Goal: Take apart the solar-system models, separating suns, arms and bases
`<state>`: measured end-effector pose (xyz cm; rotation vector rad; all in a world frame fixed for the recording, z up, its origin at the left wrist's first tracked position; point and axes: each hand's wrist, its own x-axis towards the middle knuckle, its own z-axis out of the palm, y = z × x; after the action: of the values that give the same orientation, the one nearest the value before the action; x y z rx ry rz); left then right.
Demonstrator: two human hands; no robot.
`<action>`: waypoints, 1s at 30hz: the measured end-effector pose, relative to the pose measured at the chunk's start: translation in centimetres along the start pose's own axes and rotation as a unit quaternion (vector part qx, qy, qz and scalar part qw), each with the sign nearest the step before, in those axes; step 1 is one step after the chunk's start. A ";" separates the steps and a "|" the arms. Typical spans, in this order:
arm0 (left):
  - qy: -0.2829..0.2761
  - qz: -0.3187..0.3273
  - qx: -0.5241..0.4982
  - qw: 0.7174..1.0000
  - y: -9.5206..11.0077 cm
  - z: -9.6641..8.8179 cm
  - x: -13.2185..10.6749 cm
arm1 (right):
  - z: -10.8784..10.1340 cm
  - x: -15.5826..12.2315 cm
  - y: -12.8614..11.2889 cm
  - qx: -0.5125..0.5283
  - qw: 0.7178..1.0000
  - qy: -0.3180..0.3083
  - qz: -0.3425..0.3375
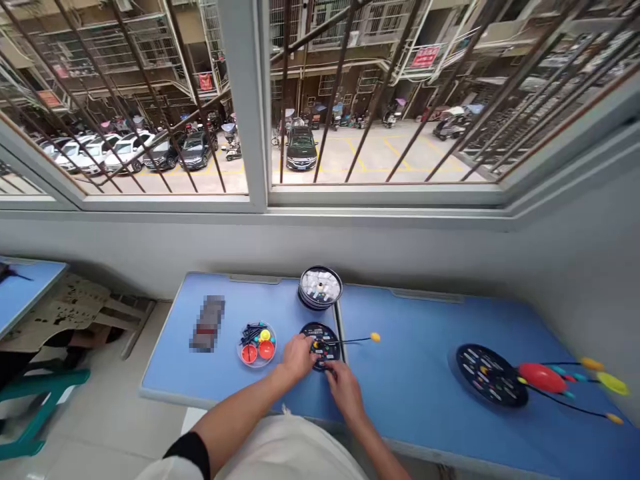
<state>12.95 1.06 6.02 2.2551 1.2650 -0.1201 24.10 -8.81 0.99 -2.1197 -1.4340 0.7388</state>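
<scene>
A round black disc (pixel 329 353) with white markings and small coloured pieces lies on the blue table in front of me. A thin black rod (pixel 356 341) with a yellow tip (pixel 375 337) reaches out from it to the right. My left hand (pixel 299 357) is closed on the disc's left edge, its fingertips close to a yellow piece near the middle. At the near edge, my right hand (pixel 345 387) has thumb and fingers pinched together; whatever is between them is too small to make out.
A clear dish (pixel 256 363) at left holds red and yellow cups and black rods. Behind the disc stands a stack of black discs (pixel 320 288). Another black disc (pixel 487 375) lies right, beside a red piece (pixel 543 378) and yellow-tipped rods. A blurred-out object (pixel 209 323) lies far left.
</scene>
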 end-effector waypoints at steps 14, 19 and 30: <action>0.011 -0.002 -0.042 0.999 2.6 1.4 3.2 | 0.1 0.7 -1.0 -0.073 0.995 0.032 0.059; 0.051 0.013 -0.103 0.993 2.9 -0.4 2.0 | 0.0 0.8 -1.1 -0.037 0.996 0.044 0.063; 0.074 -0.028 -0.247 0.966 2.1 -1.9 -5.0 | -4.0 -0.7 -2.7 0.454 0.878 0.061 0.141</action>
<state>11.59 -2.67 10.17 1.8215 1.2672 0.3165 24.73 -8.84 5.88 -1.5636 -0.5052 1.0869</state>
